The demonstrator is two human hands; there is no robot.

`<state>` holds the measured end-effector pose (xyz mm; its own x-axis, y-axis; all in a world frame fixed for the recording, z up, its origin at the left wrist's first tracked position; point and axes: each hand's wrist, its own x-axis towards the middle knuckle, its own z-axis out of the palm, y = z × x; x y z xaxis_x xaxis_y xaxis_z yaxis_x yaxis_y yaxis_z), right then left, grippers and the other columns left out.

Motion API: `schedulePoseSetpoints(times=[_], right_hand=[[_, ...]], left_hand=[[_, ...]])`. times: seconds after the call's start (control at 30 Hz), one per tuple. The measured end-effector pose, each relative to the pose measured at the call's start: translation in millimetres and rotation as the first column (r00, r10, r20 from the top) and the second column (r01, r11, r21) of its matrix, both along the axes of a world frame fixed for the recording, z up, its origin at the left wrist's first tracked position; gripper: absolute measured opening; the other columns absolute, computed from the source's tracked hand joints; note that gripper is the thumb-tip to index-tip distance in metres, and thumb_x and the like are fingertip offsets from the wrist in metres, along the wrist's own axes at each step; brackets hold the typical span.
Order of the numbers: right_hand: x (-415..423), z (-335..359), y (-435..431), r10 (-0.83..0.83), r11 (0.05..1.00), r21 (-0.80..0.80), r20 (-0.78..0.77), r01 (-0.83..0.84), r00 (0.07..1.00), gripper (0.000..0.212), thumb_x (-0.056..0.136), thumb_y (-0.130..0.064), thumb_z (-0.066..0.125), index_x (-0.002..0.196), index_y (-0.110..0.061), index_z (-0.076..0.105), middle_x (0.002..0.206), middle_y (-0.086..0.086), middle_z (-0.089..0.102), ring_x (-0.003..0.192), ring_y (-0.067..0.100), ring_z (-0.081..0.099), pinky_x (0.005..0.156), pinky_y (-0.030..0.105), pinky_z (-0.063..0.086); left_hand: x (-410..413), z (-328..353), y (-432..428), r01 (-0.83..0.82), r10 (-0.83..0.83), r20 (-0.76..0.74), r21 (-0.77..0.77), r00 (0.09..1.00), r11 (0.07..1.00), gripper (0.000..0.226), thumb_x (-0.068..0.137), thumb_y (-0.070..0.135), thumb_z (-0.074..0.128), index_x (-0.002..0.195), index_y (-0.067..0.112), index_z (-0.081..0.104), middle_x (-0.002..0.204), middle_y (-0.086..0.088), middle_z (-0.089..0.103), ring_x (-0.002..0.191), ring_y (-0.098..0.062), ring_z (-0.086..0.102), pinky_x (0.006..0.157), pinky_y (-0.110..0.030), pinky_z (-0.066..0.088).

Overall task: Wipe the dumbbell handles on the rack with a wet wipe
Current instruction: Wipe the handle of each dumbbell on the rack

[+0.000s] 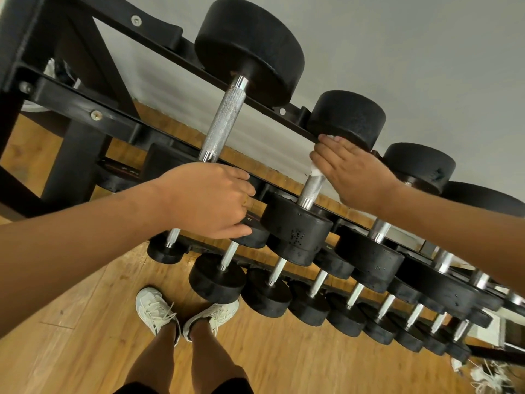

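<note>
A: Right hand [352, 172]?
B: Curled round the white wet wipe [315, 173], wrapped on the knurled chrome handle [312, 189] of the second black round-headed dumbbell [298, 226], up by its far head.
A: Left hand [210, 200]?
B: Just left of that handle, fingers bent over the near black head of the larger neighbouring dumbbell [250, 49]. Looks like steadying; hard to tell how firm.
A: Lie of the handle?
B: Long axis sloping from the far head, beyond the right hand, down to the near head below and between both hands. Bare chrome showing only on the near side of the right hand.
A: Next, then?
B: Probably a pull along that axis toward the body, right hand being the one on it, left needing no shift. More handles off to the right of the right hand on the black steel rack [56, 100], plus a lower row beneath both hands.
</note>
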<state>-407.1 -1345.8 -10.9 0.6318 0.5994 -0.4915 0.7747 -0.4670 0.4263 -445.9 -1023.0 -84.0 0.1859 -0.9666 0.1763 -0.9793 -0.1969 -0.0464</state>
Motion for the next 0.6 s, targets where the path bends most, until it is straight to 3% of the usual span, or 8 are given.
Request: schedulePoseSetpoints(times=[0.1,0.27,0.43,0.53,0.6], right_hand=[[-10.6,-9.5,1.9,-0.011,0.996,0.089,-0.049,0.015,0.999,0.064,0.089,-0.011,0.044,0.152,-0.005,0.035,0.156,0.020,0.036,0.150,0.037,0.023,0.125,0.049,0.014],[-27.7,-16.4,-4.2,0.104,0.972,0.227,-0.212,-0.054,0.972,0.067,0.081,0.000,0.071,0.144,-0.010,0.052,0.147,0.015,0.051,0.144,0.034,0.037,0.122,0.050,0.023],[-38.1,-18.2,-10.2,0.148,0.933,0.357,-0.285,-0.038,0.947,0.065,0.082,0.002,0.074,0.143,-0.009,0.054,0.148,0.011,0.051,0.143,0.028,0.041,0.120,0.047,0.025],[-35.2,-15.3,-9.2,0.031,0.892,0.425,-0.402,0.157,0.915,0.060,0.084,0.005,0.071,0.139,-0.012,0.058,0.145,0.008,0.056,0.139,0.026,0.047,0.116,0.051,0.036],[-34.0,-5.3,0.1,-0.121,0.772,0.482,-0.530,0.415,0.840,0.046,0.091,0.001,0.063,0.135,-0.015,0.063,0.137,0.005,0.063,0.127,0.020,0.059,0.109,0.046,0.047]], left_hand=[[-0.4,1.8,-0.4,-0.003,0.004,-0.004,0.035,1.000,0.999,0.084,0.107,0.051,0.008,0.094,0.015,0.083,0.103,-0.002,0.078,0.111,-0.019,0.069,0.112,-0.040,0.043],[-1.4,4.5,-0.5,0.011,-0.011,-0.002,0.084,1.000,0.996,0.084,0.108,0.051,0.005,0.102,0.015,0.081,0.111,-0.002,0.077,0.119,-0.019,0.066,0.117,-0.039,0.035],[-0.3,6.4,-0.2,0.019,-0.019,0.000,0.071,1.000,0.997,0.085,0.108,0.050,0.004,0.102,0.015,0.081,0.113,-0.003,0.077,0.120,-0.020,0.066,0.117,-0.041,0.039],[1.0,10.2,-0.2,0.010,-0.009,-0.009,0.053,1.000,0.999,0.078,0.108,0.050,0.012,0.101,0.013,0.080,0.111,-0.006,0.077,0.116,-0.023,0.068,0.112,-0.043,0.045],[0.8,15.3,-1.0,0.004,-0.003,-0.013,0.063,1.000,0.998,0.074,0.109,0.050,0.017,0.103,0.012,0.080,0.112,-0.007,0.076,0.115,-0.023,0.068,0.109,-0.044,0.047]])
